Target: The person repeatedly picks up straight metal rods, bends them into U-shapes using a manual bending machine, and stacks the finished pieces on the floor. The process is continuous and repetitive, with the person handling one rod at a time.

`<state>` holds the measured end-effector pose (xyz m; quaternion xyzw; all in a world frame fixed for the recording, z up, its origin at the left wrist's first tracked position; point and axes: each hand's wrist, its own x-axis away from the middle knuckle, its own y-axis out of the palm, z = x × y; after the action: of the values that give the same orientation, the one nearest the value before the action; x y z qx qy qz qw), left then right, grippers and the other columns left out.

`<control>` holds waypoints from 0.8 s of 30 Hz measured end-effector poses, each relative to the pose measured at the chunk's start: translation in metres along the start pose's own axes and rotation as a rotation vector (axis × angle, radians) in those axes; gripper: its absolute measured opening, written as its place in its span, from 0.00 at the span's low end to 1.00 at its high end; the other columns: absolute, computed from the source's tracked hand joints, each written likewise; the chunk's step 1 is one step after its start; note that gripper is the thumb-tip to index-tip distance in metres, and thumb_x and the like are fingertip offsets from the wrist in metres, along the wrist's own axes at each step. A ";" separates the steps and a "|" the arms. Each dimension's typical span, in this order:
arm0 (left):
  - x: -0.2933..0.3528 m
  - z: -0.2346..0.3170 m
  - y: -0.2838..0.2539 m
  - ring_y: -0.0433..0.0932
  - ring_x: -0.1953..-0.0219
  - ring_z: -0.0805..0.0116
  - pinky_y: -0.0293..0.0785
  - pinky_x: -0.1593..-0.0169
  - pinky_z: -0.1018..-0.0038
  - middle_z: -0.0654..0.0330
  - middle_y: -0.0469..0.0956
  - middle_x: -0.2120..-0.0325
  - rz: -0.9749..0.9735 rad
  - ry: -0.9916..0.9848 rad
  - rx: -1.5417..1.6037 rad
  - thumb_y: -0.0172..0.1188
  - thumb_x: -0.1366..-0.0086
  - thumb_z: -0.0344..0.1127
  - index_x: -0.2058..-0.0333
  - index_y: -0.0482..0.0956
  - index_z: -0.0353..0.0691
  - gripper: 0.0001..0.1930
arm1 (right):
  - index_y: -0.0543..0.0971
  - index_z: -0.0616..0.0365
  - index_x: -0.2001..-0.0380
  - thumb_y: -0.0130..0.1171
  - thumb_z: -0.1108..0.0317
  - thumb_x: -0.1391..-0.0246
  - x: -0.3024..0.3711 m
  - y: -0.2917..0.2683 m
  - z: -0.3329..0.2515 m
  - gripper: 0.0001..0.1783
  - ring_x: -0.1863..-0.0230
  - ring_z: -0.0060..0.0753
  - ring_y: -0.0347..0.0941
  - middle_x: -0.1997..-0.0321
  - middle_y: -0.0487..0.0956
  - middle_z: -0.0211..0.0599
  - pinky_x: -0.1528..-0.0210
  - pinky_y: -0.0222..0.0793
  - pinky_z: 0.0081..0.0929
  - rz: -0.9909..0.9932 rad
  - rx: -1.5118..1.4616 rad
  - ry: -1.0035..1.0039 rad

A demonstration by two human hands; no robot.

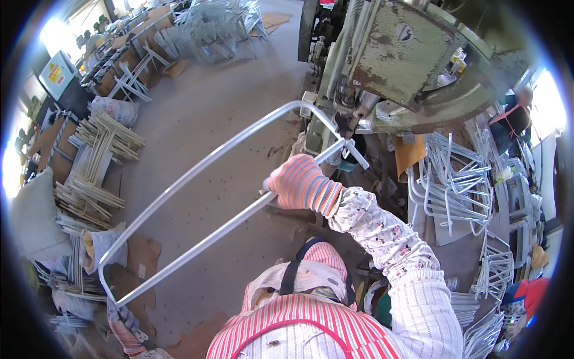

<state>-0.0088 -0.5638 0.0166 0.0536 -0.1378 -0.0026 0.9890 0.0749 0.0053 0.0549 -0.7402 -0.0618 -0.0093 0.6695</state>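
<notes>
A long frame of bent silver metal tube with rounded corners slants across the view from lower left to the machine. Its far end, with a short crosspiece, lies at the head of a worn green machine; whether they touch I cannot tell. My right hand, in a striped orange and blue glove, is wrapped round the lower tube close to that end. At the lower left, my left hand, also gloved, has its fingers closed at the frame's near corner. Part of this hand is blurred near the rim.
Stacked metal tubes and sacks line the left side. More tube frames stand at the back left. Bent silver frames are piled on the right, near another person. Cardboard lies on the floor.
</notes>
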 end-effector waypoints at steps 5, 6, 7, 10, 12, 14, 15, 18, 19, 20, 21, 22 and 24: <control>-0.064 0.014 -0.029 0.56 0.88 0.85 0.49 0.88 0.85 0.73 0.59 0.84 -0.069 0.092 -0.130 0.51 0.33 0.49 0.51 0.69 0.45 0.19 | 0.82 0.52 0.69 0.57 0.56 0.54 0.040 -0.027 -0.075 0.15 0.65 0.46 0.79 0.70 0.82 0.42 0.63 0.74 0.39 -0.249 -0.139 -0.028; -0.059 0.025 -0.004 0.56 0.88 0.84 0.50 0.87 0.85 0.72 0.59 0.84 -0.105 0.098 -0.203 0.52 0.34 0.48 0.50 0.69 0.44 0.19 | 0.81 0.54 0.66 0.57 0.52 0.53 0.054 -0.011 -0.083 0.18 0.64 0.47 0.79 0.68 0.82 0.43 0.62 0.74 0.39 -0.334 -0.219 -0.073; -0.064 0.022 0.021 0.57 0.88 0.84 0.50 0.87 0.85 0.72 0.61 0.84 -0.163 0.036 -0.289 0.52 0.35 0.47 0.48 0.68 0.44 0.20 | 0.77 0.55 0.58 0.56 0.51 0.50 0.073 -0.003 -0.091 0.21 0.62 0.48 0.79 0.65 0.81 0.45 0.60 0.74 0.39 -0.379 -0.392 -0.036; -0.036 0.007 0.177 0.62 0.84 0.84 0.55 0.84 0.85 0.71 0.66 0.80 -0.462 -0.093 -0.402 0.53 0.36 0.43 0.43 0.66 0.41 0.25 | 0.61 0.49 0.38 0.52 0.53 0.43 0.144 0.064 -0.104 0.31 0.60 0.51 0.77 0.59 0.79 0.47 0.56 0.73 0.37 -0.124 -0.928 0.018; -0.023 -0.018 0.277 0.65 0.80 0.84 0.57 0.80 0.85 0.71 0.69 0.77 -0.842 -0.143 -0.255 0.55 0.35 0.42 0.40 0.64 0.40 0.26 | 0.55 0.41 0.34 0.52 0.61 0.42 0.179 0.052 -0.097 0.34 0.63 0.51 0.77 0.60 0.78 0.45 0.60 0.73 0.37 -0.198 -0.911 0.263; -0.004 -0.024 0.364 0.64 0.79 0.85 0.58 0.79 0.85 0.71 0.69 0.75 -1.031 -0.068 -0.432 0.49 0.31 0.37 0.42 0.65 0.38 0.20 | 0.59 0.35 0.35 0.52 0.65 0.42 0.226 0.061 -0.087 0.32 0.68 0.46 0.77 0.65 0.79 0.42 0.66 0.73 0.34 0.038 -0.672 0.462; 0.006 -0.026 0.405 0.63 0.81 0.85 0.58 0.79 0.85 0.72 0.68 0.76 -1.157 0.009 -0.428 0.48 0.30 0.38 0.41 0.65 0.40 0.21 | 0.61 0.33 0.36 0.53 0.68 0.44 0.246 0.059 -0.084 0.32 0.70 0.43 0.77 0.67 0.79 0.41 0.68 0.73 0.32 0.137 -0.623 0.563; 0.033 -0.012 0.490 0.64 0.81 0.83 0.61 0.79 0.84 0.71 0.68 0.74 -1.238 0.069 -0.431 0.48 0.30 0.41 0.46 0.70 0.40 0.18 | 0.67 0.32 0.40 0.55 0.74 0.47 0.275 0.044 -0.067 0.32 0.75 0.39 0.76 0.71 0.79 0.40 0.70 0.73 0.29 0.340 -0.587 0.805; 0.020 -0.031 0.507 0.66 0.82 0.80 0.64 0.78 0.83 0.68 0.70 0.72 -1.257 0.103 -0.204 0.49 0.31 0.40 0.47 0.70 0.40 0.17 | 0.68 0.36 0.40 0.55 0.75 0.48 0.277 0.050 -0.057 0.32 0.74 0.43 0.77 0.70 0.79 0.42 0.70 0.73 0.31 0.428 -0.554 0.769; 0.019 -0.028 0.520 0.71 0.80 0.78 0.69 0.77 0.82 0.64 0.73 0.70 -1.266 0.135 -0.205 0.50 0.33 0.38 0.47 0.69 0.39 0.18 | 0.69 0.37 0.40 0.55 0.75 0.47 0.278 0.051 -0.048 0.31 0.73 0.44 0.77 0.70 0.79 0.43 0.70 0.73 0.31 0.442 -0.515 0.787; 0.016 -0.023 0.529 0.73 0.78 0.77 0.71 0.76 0.81 0.62 0.74 0.69 -1.322 0.165 -0.206 0.51 0.35 0.36 0.47 0.68 0.38 0.18 | 0.69 0.38 0.41 0.54 0.74 0.47 0.275 0.049 -0.038 0.30 0.73 0.45 0.77 0.71 0.79 0.43 0.70 0.72 0.32 0.455 -0.476 0.801; 0.013 -0.019 0.538 0.75 0.77 0.75 0.73 0.75 0.81 0.61 0.75 0.68 -1.385 0.187 -0.213 0.52 0.36 0.35 0.48 0.68 0.37 0.18 | 0.69 0.39 0.41 0.54 0.74 0.46 0.272 0.049 -0.029 0.29 0.72 0.46 0.77 0.71 0.79 0.44 0.70 0.72 0.33 0.468 -0.444 0.823; 0.020 -0.007 0.563 0.77 0.76 0.73 0.73 0.78 0.80 0.58 0.77 0.68 -1.348 0.090 -0.391 0.54 0.39 0.31 0.50 0.68 0.36 0.18 | 0.69 0.39 0.41 0.54 0.72 0.45 0.275 0.054 -0.010 0.28 0.72 0.50 0.77 0.72 0.78 0.46 0.71 0.72 0.36 0.515 -0.412 0.808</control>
<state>0.0067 -0.0042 0.0753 -0.0513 -0.0306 -0.6374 0.7682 0.3544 0.0120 0.0293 -0.7853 0.3886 -0.1413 0.4608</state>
